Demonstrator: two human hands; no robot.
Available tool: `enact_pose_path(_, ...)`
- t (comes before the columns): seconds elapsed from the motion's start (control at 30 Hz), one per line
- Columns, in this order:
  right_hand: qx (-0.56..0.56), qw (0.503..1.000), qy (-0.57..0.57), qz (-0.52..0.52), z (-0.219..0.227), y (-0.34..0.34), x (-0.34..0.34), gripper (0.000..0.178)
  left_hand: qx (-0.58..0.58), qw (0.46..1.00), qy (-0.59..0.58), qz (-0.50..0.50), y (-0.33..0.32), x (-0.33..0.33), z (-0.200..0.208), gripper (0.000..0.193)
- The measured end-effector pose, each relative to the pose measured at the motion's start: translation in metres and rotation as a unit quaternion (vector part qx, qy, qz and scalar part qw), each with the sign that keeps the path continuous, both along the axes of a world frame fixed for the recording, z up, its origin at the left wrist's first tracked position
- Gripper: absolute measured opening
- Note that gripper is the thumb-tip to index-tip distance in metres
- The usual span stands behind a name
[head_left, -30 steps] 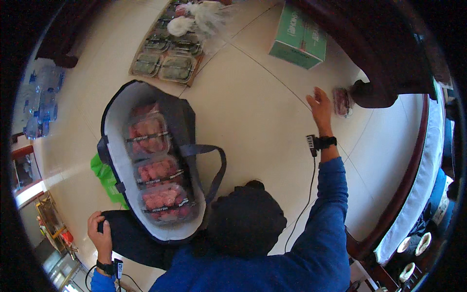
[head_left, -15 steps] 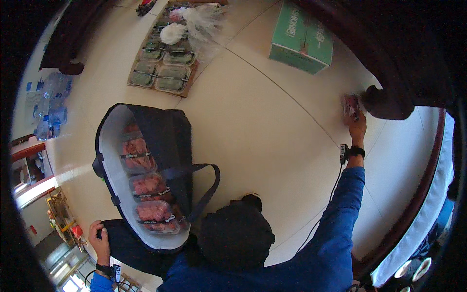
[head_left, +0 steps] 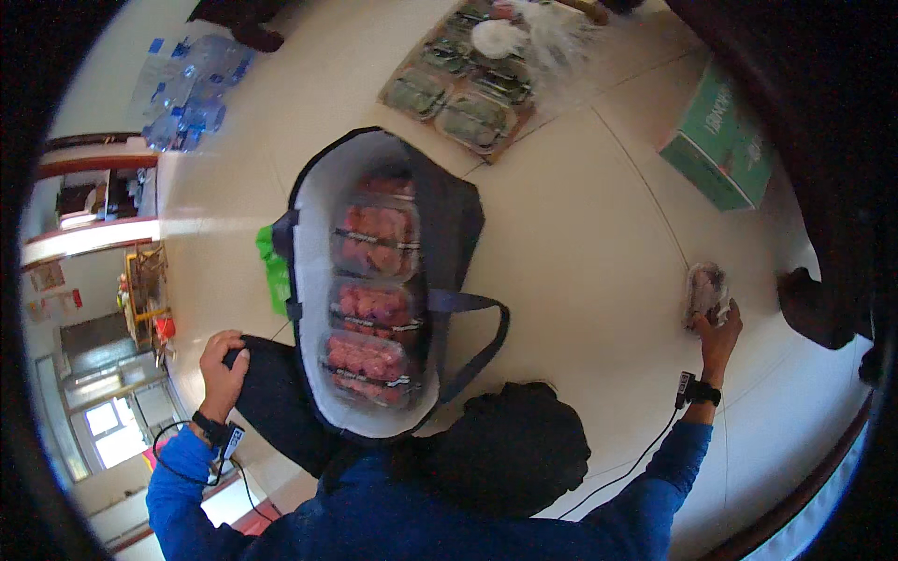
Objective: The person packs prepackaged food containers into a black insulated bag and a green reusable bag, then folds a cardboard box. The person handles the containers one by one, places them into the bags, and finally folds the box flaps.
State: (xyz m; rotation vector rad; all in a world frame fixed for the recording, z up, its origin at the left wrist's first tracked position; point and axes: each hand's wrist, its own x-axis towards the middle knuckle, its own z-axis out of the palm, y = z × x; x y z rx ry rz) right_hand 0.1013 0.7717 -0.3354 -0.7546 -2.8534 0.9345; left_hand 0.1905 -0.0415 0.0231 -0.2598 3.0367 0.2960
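Off to the right, my right hand [head_left: 718,332] reaches out with its fingers closed on the near end of a small clear plastic tray [head_left: 706,285] with dark reddish contents, low over or on the floor. My left hand [head_left: 224,376] rests at what looks like my black-clothed left knee [head_left: 276,379], fingers bent over it and holding nothing that I can see. Before me, between my legs, stands a black insulated bag [head_left: 456,210] with a pale lining, its top open. Inside lie several clear trays of red meat [head_left: 369,360] with dark bands. The bag's strap [head_left: 505,327] hangs over its right side.
Ahead, several clear trays of green produce [head_left: 477,122] lie on cardboard beside a crumpled clear plastic bag [head_left: 561,47]. At right stands a green carton [head_left: 718,145] near dark furniture legs [head_left: 814,304]. Large clear bottles [head_left: 196,89] stand far left; something bright green [head_left: 274,271] lies beside the bag.
My view has swung, so the bag and floor items appear farther right. The right hand and its tray appear lower in the picture. The left hand stays at the black cloth.
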Motion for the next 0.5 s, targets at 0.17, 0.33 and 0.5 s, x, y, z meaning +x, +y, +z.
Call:
enact_pose_path(0.17, -0.335, 0.938, -0.030, -0.082, -0.015, -0.034, -0.012, 0.082, 0.021, 1.000, 0.013, -0.004, 0.002, -0.003, 0.002, 0.015)
enact_pose_path(0.33, -0.230, 0.973, 0.009, -0.016, -0.029, -0.079, -0.027, 0.053, 0.046, 0.999, 0.024, 0.000, -0.001, 0.002, 0.005, 0.016)
enact_pose_path(0.5, -0.369, 0.928, -0.024, -0.053, -0.024, -0.135, -0.042, 0.065, 0.063, 0.997, 0.035, -0.010, -0.008, 0.004, 0.005, 0.017)
